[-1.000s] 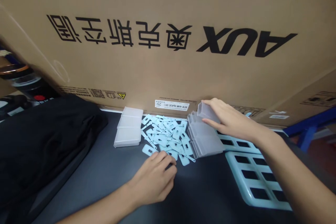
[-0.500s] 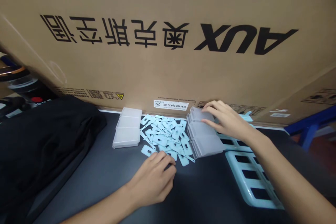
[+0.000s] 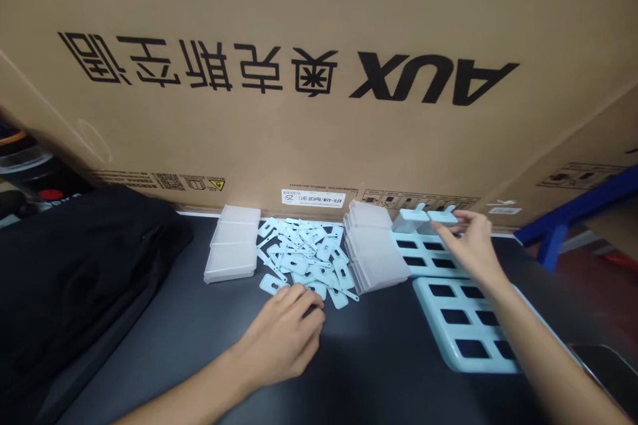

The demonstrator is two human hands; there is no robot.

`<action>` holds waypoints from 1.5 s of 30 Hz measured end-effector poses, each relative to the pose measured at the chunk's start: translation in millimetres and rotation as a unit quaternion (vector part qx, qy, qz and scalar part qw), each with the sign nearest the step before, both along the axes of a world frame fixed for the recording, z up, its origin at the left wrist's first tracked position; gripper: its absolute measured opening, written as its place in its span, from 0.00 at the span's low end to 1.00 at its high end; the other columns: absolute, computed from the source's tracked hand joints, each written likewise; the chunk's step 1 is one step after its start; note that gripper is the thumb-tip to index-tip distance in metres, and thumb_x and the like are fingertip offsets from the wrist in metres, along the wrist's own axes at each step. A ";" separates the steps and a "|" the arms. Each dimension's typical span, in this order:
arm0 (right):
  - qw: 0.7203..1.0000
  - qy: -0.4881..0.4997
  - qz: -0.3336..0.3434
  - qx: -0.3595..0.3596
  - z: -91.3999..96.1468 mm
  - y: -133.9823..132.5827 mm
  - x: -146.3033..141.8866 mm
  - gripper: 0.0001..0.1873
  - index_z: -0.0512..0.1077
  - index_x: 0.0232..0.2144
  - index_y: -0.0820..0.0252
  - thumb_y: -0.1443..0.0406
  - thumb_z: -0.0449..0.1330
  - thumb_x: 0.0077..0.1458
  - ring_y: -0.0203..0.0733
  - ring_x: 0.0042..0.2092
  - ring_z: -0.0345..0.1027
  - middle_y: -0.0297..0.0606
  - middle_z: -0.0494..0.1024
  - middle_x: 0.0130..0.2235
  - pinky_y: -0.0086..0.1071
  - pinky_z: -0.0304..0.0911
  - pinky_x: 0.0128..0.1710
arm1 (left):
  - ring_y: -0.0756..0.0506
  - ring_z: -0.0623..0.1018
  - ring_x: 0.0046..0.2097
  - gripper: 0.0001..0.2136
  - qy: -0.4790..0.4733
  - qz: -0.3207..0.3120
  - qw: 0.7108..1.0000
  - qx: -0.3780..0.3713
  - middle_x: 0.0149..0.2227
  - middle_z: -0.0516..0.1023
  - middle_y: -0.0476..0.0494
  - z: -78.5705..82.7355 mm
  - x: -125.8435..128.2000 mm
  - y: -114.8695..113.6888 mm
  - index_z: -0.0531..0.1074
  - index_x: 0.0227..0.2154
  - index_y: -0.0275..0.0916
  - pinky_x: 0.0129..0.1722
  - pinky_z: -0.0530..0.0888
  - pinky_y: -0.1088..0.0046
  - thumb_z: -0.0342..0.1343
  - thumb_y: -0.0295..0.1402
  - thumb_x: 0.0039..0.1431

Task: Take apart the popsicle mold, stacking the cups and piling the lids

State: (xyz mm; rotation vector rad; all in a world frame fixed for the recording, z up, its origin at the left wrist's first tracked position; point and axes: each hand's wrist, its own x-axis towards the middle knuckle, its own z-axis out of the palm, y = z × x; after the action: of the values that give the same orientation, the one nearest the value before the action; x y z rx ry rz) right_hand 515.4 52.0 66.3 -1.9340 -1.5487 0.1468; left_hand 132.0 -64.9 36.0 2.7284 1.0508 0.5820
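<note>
My right hand [image 3: 473, 246] has thumb and fingers around a small ice-pop mould [image 3: 442, 219] with a light blue top and a tab, at the back of a light blue holder frame [image 3: 423, 251]. A second ice-pop mould [image 3: 411, 218] stands just left of it. My left hand [image 3: 286, 329] rests curled on the table at the near edge of a loose pile of light blue ice-pop sticks [image 3: 299, 255]. Its fingertips are hidden, so I cannot make out what they hold, if anything. Stacked translucent covers [image 3: 376, 255] lie between the pile and the frame.
A second holder frame [image 3: 451, 353] with rectangular openings lies in front of the first. More translucent covers [image 3: 232, 259] are left of the pile. A large cardboard box [image 3: 249, 139] walls off the back. Black cloth [image 3: 90, 279] covers the left; a phone [image 3: 611, 372] lies at right.
My right hand has moved right, from the stacked translucent covers to the ice-pop mould at the back of the frame. My left hand stays at the sticks. The view has shifted slightly right.
</note>
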 end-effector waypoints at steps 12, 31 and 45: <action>0.987 -0.100 -0.014 -0.125 -5.7 11.0 3.1 0.24 0.63 0.20 0.53 0.42 0.58 0.44 0.51 0.32 0.70 0.42 0.74 0.26 0.41 0.62 0.35 | 0.43 0.69 0.43 0.05 -0.001 -0.002 1.000 0.018 0.44 0.72 0.42 2.2 1.1 -2.9 0.70 0.38 0.38 0.41 0.66 0.64 0.51 0.27 0.62; 0.986 -0.139 -0.080 -0.047 -13.8 5.6 -14.0 0.27 0.72 0.35 0.64 0.45 0.51 0.53 0.57 0.41 0.71 0.53 0.76 0.35 0.42 0.63 0.40 | 0.43 0.67 0.43 0.04 0.012 -0.011 1.000 0.009 0.44 0.72 0.44 0.7 -0.6 -4.4 0.68 0.38 0.38 0.41 0.65 0.62 0.49 0.27 0.64; 0.995 -0.096 -0.010 -0.014 60.2 -20.5 -43.6 0.27 0.60 0.47 0.59 0.52 0.57 0.47 0.57 0.36 0.71 0.48 0.76 0.36 0.41 0.62 0.32 | 0.43 0.67 0.42 0.05 0.007 -0.008 1.000 0.004 0.44 0.72 0.43 -0.7 -0.9 -4.4 0.68 0.40 0.38 0.41 0.64 0.63 0.48 0.28 0.65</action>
State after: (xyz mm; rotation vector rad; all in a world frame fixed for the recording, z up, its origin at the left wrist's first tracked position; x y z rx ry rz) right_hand 471.9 31.4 126.5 -2.0344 -1.6584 -0.0274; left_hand 131.0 -69.3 35.3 2.7487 1.0318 0.5653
